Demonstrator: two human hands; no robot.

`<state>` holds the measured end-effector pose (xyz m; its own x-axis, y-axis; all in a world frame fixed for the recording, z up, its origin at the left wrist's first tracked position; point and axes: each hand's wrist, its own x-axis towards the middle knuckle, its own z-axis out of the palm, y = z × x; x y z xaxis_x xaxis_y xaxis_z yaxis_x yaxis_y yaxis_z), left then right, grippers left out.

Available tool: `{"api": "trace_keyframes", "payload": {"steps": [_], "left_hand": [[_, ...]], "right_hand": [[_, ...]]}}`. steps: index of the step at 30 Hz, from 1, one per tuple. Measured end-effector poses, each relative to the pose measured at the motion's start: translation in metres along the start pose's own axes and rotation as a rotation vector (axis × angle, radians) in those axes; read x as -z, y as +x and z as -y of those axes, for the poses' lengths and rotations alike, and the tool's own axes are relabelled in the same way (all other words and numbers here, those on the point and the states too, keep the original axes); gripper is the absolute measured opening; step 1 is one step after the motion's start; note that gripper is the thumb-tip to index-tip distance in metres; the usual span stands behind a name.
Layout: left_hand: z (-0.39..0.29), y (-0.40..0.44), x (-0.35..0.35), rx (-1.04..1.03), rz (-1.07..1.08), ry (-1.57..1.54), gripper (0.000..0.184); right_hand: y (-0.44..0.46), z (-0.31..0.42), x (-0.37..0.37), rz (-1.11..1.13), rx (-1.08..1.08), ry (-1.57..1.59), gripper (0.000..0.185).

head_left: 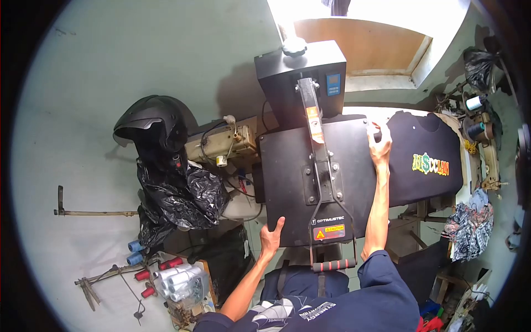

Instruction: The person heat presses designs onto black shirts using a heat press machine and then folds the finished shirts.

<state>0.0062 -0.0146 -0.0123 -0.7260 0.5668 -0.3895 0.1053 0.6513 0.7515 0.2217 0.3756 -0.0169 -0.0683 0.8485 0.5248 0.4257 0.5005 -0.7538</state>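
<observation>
A black heat press [287, 177] labelled OPTIMUSTEC takes up the middle of the head view. Its flat upper plate has a lever with a red-and-grey foam handle [334, 265] at the near end. My left hand [270, 238] is at the plate's near left corner, thumb stretched out and apart from the fingers, which are partly hidden. At the far right corner is my right hand [380, 143], its fingers bent in by the edge; what lies between them does not show. Right of the plate lies a black T-shirt [423, 157] with a colourful printed logo.
A black helmet [157, 122] rests above black plastic bags [191, 193] on the left, beside a sewing machine [221, 143]. Thread cones [180, 276] stand at lower left. Another machine [487, 144] and a patterned cloth [470, 227] are at right. The press control box [301, 77] is behind.
</observation>
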Motion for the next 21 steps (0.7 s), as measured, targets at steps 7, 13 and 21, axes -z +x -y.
{"api": "trace_keyframes", "payload": {"steps": [7,13,21], "left_hand": [[-0.008,-0.008,0.004,-0.065,0.071,-0.093,0.066],[-0.021,-0.01,0.006,-0.122,-0.005,-0.094,0.067],[-0.003,-0.003,0.003,-0.083,0.05,-0.127,0.072]], "right_hand": [[-0.043,0.053,0.014,-0.068,-0.19,0.307,0.015],[-0.086,0.181,0.108,0.102,-0.299,0.61,0.02],[-0.134,0.306,0.121,0.983,0.133,-0.359,0.084]]}}
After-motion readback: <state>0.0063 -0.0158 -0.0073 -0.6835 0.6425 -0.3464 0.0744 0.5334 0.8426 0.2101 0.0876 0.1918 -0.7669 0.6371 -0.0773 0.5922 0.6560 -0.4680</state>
